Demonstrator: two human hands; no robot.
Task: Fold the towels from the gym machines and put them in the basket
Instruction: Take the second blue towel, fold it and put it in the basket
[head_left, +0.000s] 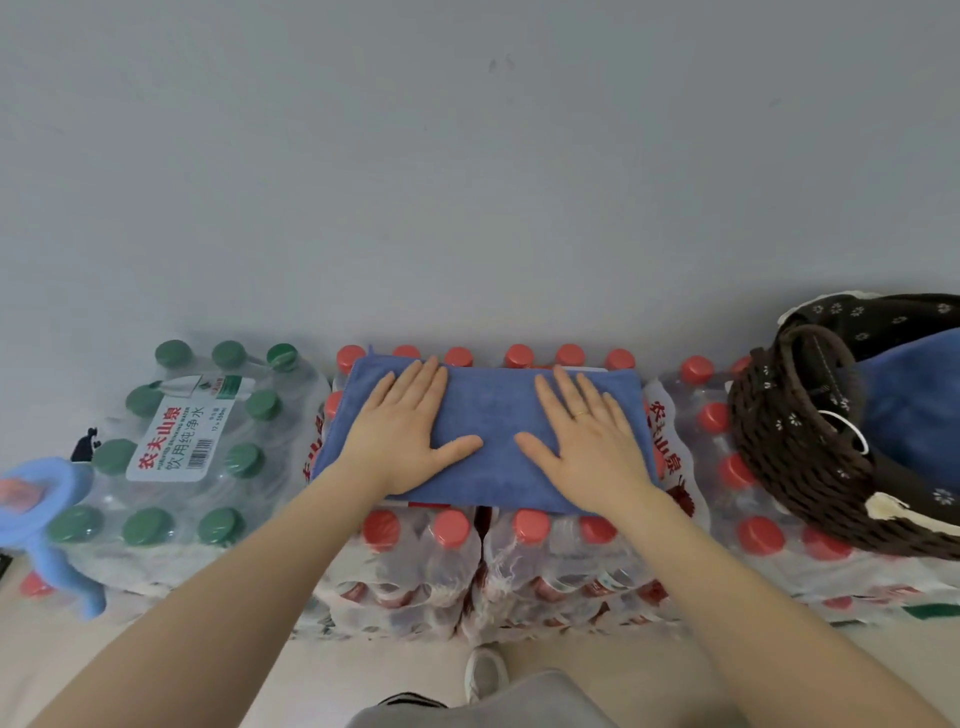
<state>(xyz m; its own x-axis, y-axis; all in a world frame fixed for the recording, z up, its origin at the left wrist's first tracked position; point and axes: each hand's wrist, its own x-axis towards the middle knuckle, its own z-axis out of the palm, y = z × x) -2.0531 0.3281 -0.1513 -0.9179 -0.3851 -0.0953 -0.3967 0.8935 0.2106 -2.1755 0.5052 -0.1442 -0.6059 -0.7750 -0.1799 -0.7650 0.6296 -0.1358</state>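
Where shrink-wrapped packs of red-capped bottles stand stacked against a plain grey wall, their tops serve as the work surface. A folded blue towel, soft and napped, lies flat on them at the centre. Both hands press it with fingers straight and spread: left hand at 9 o'clock on the cloth, right hand at 3 o'clock, thumbs pointing inward and apart. At 3 o'clock from the towel a dark woven basket with floral lining sits on more packs, blue cloth inside. At 9 o'clock stands a green-capped pack. Pale floor shows below.
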